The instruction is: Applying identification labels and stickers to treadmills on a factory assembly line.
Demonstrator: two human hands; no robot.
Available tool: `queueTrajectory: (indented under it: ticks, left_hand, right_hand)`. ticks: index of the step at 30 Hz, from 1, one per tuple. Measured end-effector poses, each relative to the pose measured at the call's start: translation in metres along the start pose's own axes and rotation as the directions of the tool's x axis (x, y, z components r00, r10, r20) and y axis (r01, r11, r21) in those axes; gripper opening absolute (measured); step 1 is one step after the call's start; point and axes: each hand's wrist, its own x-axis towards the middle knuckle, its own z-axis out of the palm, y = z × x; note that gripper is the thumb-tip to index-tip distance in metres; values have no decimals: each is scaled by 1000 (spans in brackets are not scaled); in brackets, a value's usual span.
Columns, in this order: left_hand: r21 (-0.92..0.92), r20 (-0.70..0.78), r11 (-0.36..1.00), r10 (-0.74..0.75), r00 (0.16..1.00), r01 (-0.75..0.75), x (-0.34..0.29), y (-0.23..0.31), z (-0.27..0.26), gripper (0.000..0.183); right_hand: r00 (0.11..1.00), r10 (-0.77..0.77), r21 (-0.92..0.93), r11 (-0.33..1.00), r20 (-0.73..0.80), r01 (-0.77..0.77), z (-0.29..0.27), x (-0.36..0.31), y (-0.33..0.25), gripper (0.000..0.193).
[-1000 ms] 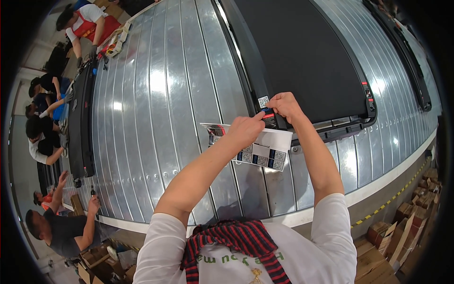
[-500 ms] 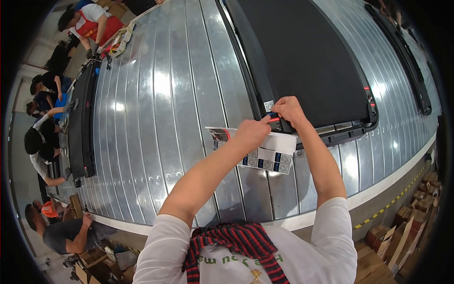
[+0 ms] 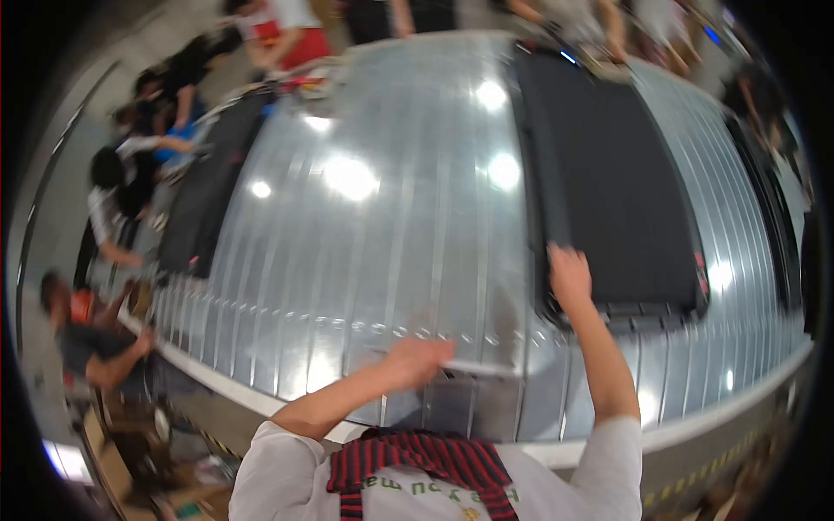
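My right hand [image 3: 571, 273] is over the near left part of a long black panel [image 3: 621, 191], fingers curled close together at its raised side frame. Whether something small is in those fingers is hidden. Lower and to the left, my left hand [image 3: 417, 360] is closed and smeared by motion. A thin pale sheet [image 3: 486, 370] extends to the right from its fingertips, seen almost edge-on above the metal table [image 3: 408, 234]. Blur hides any print on the sheet.
Another black panel [image 3: 208, 191] lies at the left and a narrow dark one [image 3: 764, 208] at the far right. Several people stand along the far and left sides. A person in a dark shirt [image 3: 95, 343] is at the near left. Cardboard boxes [image 3: 109, 451] lie below the table edge.
My view has shifted. My left hand has drawn back from the panel corner, down and left, with the sheet of labels. My right hand has moved farther up along the panel's left frame.
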Motion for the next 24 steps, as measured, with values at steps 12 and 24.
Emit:
queueTrajectory:
  ticks: [12, 24]
  left_hand:
    - [-804, -240, 531, -701, 671, 267, -244, 13, -39, 31]
    - [-863, -457, 319, -824, 334, -392, -362, -37, -43, 32]
  right_hand:
    - [936, 287, -173, 952, 205, -254, -4, -15, -35, 52]
    - [584, -642, 774, 25, 497, -632, -105, -28, -408, 46]
